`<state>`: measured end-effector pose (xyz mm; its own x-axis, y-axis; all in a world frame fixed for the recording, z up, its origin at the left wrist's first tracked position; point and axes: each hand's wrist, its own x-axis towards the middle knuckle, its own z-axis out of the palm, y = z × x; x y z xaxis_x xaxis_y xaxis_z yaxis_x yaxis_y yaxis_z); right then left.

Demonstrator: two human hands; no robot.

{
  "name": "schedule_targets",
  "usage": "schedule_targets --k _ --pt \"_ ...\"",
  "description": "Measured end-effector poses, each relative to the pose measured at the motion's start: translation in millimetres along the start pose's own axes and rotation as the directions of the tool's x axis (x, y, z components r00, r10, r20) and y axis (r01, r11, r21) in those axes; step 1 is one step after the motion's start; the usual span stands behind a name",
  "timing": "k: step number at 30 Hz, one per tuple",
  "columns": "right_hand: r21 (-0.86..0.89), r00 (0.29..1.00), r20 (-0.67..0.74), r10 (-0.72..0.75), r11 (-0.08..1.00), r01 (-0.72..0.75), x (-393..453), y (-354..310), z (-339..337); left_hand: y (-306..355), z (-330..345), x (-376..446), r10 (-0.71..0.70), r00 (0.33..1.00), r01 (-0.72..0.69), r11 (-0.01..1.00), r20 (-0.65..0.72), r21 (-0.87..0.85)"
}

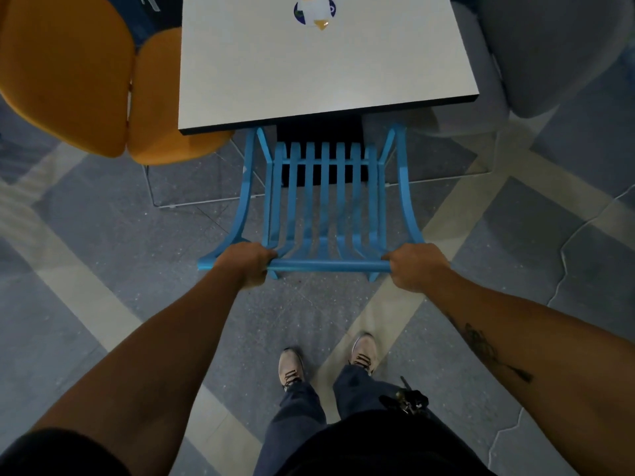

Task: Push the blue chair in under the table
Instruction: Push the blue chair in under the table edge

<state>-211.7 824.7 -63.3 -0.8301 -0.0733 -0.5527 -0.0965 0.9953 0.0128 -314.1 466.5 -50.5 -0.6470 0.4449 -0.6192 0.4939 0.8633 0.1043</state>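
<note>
Café (table (326,73), mismatched chairs (68,70))

No text, number or brand can be read; the round sticker (314,10) at the far edge of the table (326,73) shows only a picture.

I count one blue chair (323,207) and one table (323,70). My two hands, left (248,263) and right (416,266), both grip the chair's top rail. The chair's back shows seven slats. There is one orange chair (68,77) at the left and one grey chair (549,53) at the right, so three chairs in all. One round sticker (314,10) lies on the table. I see two shoes, left (290,367) and right (364,350).
</note>
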Motion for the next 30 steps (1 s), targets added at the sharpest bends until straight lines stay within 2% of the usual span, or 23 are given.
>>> schedule_targets --k 13,18,30 --pt "-0.012 0.998 -0.029 -0.057 0.998 0.057 17 6 -10 -6 4 4 -0.024 0.996 0.022 1.000 -0.086 -0.015" --pt "-0.027 0.999 -0.037 -0.035 0.999 0.034 32 17 -20 -1 -8 15 -0.043 0.994 0.042 0.999 -0.100 -0.019" --pt "-0.035 0.998 0.059 0.012 0.999 -0.010 42 19 -27 6 -16 21 -0.123 0.987 0.127 0.991 -0.099 0.037"
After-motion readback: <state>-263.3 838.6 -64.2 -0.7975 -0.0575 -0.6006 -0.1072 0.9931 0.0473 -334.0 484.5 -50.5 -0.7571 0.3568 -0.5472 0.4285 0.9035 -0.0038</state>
